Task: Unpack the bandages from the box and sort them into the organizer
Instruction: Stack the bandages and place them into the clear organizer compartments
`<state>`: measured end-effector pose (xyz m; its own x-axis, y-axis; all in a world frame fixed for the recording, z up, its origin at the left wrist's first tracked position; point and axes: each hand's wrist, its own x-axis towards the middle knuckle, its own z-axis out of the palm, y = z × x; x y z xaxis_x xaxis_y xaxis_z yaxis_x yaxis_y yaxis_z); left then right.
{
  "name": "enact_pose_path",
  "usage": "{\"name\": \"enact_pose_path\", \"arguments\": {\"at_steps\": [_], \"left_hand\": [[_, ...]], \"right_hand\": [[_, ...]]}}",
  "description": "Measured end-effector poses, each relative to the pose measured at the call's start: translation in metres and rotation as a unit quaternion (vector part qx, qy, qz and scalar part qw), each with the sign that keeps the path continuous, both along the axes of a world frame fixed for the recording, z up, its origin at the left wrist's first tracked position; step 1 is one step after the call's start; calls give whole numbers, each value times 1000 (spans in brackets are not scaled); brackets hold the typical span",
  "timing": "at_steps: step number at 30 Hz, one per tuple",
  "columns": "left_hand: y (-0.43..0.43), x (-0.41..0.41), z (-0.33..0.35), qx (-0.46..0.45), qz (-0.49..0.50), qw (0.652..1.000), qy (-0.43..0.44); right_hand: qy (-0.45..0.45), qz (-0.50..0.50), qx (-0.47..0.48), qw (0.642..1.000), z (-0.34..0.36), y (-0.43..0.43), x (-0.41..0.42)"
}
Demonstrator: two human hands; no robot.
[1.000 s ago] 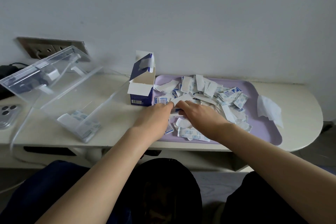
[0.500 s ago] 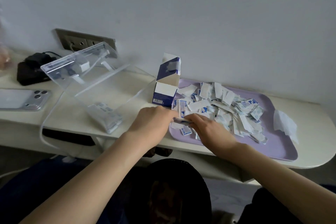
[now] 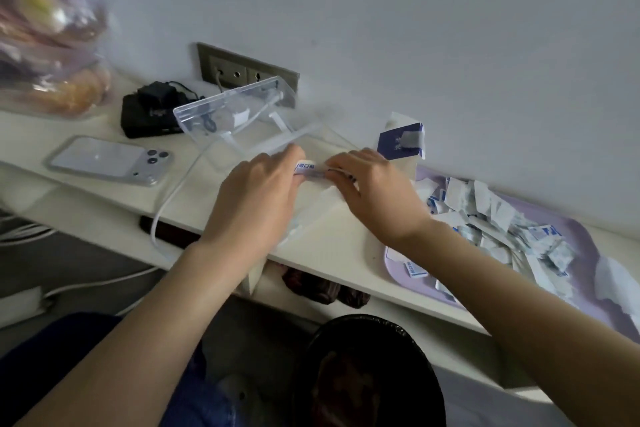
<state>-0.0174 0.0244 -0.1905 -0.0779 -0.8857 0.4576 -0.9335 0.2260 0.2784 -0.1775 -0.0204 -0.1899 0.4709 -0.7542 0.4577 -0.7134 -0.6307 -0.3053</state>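
Note:
My left hand (image 3: 256, 194) and my right hand (image 3: 374, 191) together pinch a small stack of wrapped bandages (image 3: 311, 170), white with blue print, over the clear plastic organizer (image 3: 239, 114). The organizer's lid stands open toward the wall, and my hands cover most of its tray. Just behind my right hand stands the open blue and white bandage box (image 3: 401, 139). A heap of loose bandages (image 3: 485, 218) lies on the purple tray (image 3: 595, 246) at the right.
A phone (image 3: 107, 159) lies face down at the left, with a black charger (image 3: 149, 111) and wall sockets (image 3: 242, 73) behind it. A bag of food (image 3: 52, 45) sits far left. A white cable (image 3: 166, 204) hangs over the desk edge. A black bin (image 3: 367, 371) stands below.
Both hands lifted a stack of bandages off the purple tray and carried it left, over the organizer. The camera swung left, bringing the phone and bag into view.

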Motion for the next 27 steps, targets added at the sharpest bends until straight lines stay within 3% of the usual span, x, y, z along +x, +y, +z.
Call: {"name": "enact_pose_path", "arguments": {"at_steps": [3, 6, 12, 18, 23, 27], "left_hand": [[1, 19, -7, 53, 40, 997, -32], [0, 34, -19, 145, 74, 983, -83], [1, 40, -21, 174, 54, 979, -95], [0, 40, -24, 183, 49, 978, -86], [-2, 41, -24, 187, 53, 978, -78], [-2, 40, -24, 186, 52, 978, -78]], "right_hand": [[27, -37, 15, 999, 2, -20, 22], [124, -115, 114, 979, -1, -43, 40], [251, -123, 268, 922, -23, -69, 68], [254, -110, 359, 892, -28, -73, 90], [312, -102, 364, 871, -33, -68, 99], [291, -96, 391, 868, -32, -65, 101]]}}
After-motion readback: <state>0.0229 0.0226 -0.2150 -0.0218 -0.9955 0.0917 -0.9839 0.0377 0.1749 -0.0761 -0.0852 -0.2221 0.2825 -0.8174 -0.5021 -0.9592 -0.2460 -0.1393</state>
